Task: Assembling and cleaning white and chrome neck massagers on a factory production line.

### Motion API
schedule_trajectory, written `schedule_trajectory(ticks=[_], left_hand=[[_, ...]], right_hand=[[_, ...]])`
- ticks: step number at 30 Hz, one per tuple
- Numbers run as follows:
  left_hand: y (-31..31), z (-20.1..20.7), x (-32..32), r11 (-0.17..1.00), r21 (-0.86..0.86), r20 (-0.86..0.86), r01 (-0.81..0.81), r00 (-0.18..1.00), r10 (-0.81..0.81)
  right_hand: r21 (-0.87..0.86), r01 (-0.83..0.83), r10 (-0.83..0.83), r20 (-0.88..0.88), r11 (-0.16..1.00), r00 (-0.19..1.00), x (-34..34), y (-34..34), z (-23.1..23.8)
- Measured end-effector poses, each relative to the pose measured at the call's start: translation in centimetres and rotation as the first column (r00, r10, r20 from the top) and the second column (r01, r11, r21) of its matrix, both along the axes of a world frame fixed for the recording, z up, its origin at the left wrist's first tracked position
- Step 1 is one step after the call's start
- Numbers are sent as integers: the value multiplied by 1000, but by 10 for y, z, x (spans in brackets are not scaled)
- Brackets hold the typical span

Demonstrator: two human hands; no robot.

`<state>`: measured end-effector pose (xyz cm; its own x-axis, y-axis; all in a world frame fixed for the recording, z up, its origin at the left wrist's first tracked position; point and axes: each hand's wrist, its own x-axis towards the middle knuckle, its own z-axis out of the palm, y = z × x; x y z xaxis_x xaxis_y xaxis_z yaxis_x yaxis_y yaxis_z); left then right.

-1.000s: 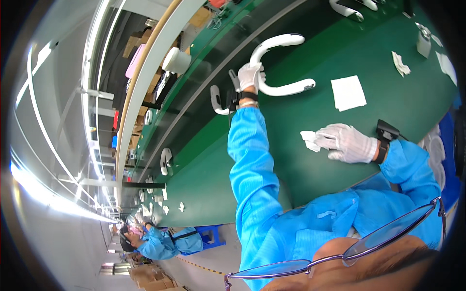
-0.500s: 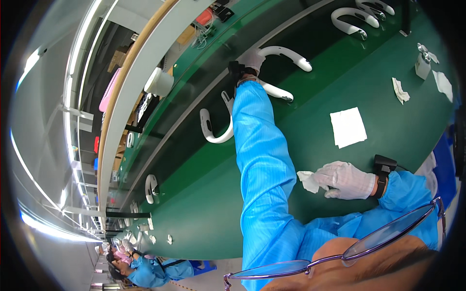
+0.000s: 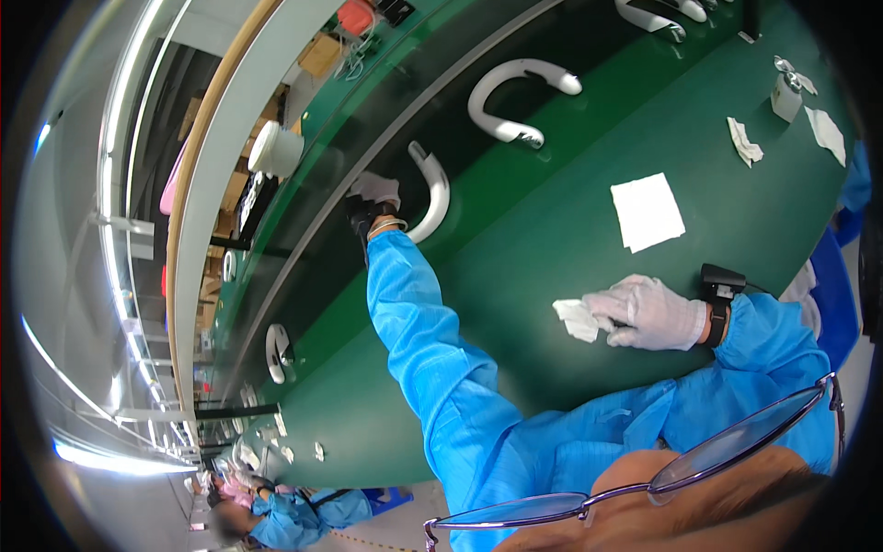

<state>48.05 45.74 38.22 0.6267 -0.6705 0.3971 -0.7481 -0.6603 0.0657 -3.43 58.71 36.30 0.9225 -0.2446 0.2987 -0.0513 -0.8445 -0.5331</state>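
My left hand, in a white glove, reaches far out over the dark belt. It closes around one arm of a white U-shaped device and hides that side of it. Its fingertips are partly out of sight. Nearer to me, my gloved right hand pinches a crumpled white wipe just over the green table. Farther to the right on the belt lies another white U-shaped device with a shiny tip, touched by neither hand.
A folded white cloth lies on the green table. Toward the right stand a small bottle and a crumpled wipe. More white devices sit along the belt. A person in blue works at the far left.
My left hand has let go of the right-hand U-shaped device and moved left to the neighbouring one. My right hand still holds the wipe. The whole view has shifted slightly.
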Motion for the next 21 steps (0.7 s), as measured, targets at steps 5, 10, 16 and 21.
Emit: schedule_trajectory(ticks=[5, 10, 16, 21], left_hand=[[42, -37, 69, 987, 139, -385, -78, 914, 127], [32, -56, 17, 999, 36, -466, -34, 883, 47], [105, -28, -70, 446, -877, -476, -178, 448, -757], [200, -10, -168, 367, -929, -350, -47, 433, -831]], right_hand=[[-137, 56, -57, -7, 989, 998, 8, 7, 2], [-222, 119, -146, -111, 968, 983, 19, 8, -6], [-379, 126, -118, 45, 917, 992, 28, 17, -32], [-206, 119, -62, 264, 971, 962, 23, 12, -36]])
